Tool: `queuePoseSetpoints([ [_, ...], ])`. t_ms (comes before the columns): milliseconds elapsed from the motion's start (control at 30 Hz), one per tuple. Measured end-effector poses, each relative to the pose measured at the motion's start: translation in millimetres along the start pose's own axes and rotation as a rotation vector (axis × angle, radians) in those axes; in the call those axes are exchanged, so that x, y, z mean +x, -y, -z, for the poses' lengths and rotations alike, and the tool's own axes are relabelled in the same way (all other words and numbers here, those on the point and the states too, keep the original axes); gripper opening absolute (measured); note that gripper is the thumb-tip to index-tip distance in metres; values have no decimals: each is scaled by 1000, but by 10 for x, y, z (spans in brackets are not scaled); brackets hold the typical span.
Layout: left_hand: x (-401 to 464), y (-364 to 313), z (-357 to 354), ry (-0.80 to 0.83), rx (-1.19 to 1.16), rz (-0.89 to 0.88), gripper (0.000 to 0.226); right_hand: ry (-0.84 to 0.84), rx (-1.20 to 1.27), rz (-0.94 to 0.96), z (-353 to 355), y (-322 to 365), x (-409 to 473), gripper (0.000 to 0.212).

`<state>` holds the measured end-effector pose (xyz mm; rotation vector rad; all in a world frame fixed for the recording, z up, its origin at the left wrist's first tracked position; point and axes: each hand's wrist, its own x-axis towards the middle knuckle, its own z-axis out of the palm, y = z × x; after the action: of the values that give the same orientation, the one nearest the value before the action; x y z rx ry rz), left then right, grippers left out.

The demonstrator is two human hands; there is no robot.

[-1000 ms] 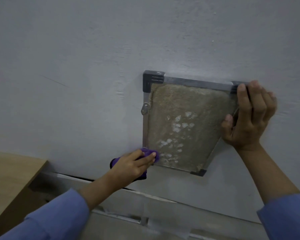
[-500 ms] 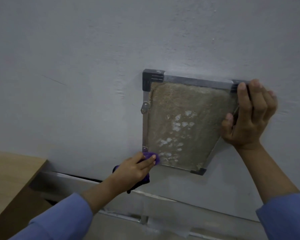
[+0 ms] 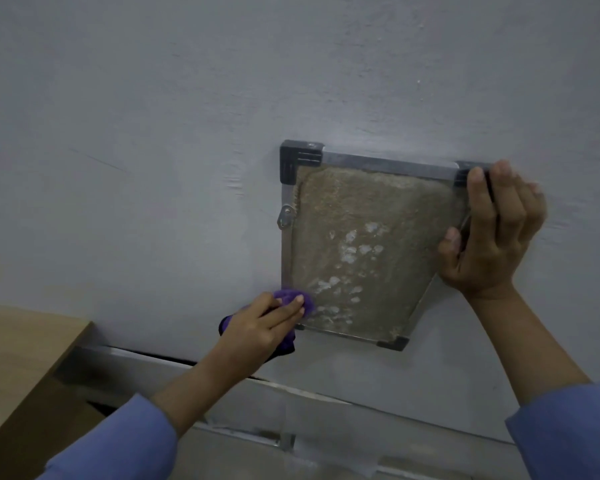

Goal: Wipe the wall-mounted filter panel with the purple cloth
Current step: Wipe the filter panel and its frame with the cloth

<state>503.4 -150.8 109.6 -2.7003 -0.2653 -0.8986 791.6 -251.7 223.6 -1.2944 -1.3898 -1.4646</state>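
At the far left a tan wooden worktop [image 3: 21, 362] is cut off by the frame edge; only one corner of it shows. Right of it, the left hand [image 3: 262, 329] grasps the purple cloth [image 3: 291, 297] and presses it against the lower left corner of the filter panel [image 3: 361, 244]. Most of the cloth is hidden under the palm and fingers; a bunched purple edge shows above the fingertips and a darker fold hangs below the hand. The panel's lower left corner piece is covered by hand and cloth. Compared with a second ago the left hand has crept slightly up and to the right along the panel's bottom edge, so the cloth now overlaps the grimy mat a little more.

The panel sits flat on the grey wall [image 3: 136, 150], its metal frame [image 3: 388, 166] holding a brown, dusty mat with pale patches in the middle. A small metal latch [image 3: 285, 216] sits on the left rail.

At the panel's right side, the right hand [image 3: 492, 233] grips the frame near the upper right corner, fingers curled over the edge and thumb on the front. It hides the right rail and most of the black corner piece; its outer fingers are blurred. This hand has stayed where it was. Both blue sleeves [image 3: 118, 445] are cut off at the bottom edge.
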Motion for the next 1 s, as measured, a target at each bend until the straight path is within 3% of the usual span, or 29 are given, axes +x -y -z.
queuePoseSetpoints([
  [67, -110, -45, -83, 55, -11, 11, 25, 4, -2, 0, 1, -3, 4, 56],
  [167, -212, -134, -144, 165, -71, 64, 47, 7, -1, -5, 15, 8, -2, 56],
  [300, -192, -199, -67, 49, -76, 51, 24, 2, -3, -3, 19, 10, -1, 56],
  [467, 32, -119, 50, -117, -20, 77, 28, -3, -1, -4, 4, 3, -4, 56],
  [600, -34, -81, -62, -64, 14, 39, 35, -3, 3, -3, -4, 2, -19, 56],
  [667, -131, -92, -100, -7, 9, 30, 48, 0, 1, 0, -6, 2, -19, 57],
  [767, -188, -148, -100, 40, -77, 100, 47, 1, -1, -3, -9, 7, -14, 56],
  [900, -52, -176, 84, -159, -91, 148, 26, -1, -8, 2, -9, -2, -11, 56],
  [1000, 194, -62, 256, -299, -47, 162, 25, -2, -11, 2, -4, 3, -12, 56],
])
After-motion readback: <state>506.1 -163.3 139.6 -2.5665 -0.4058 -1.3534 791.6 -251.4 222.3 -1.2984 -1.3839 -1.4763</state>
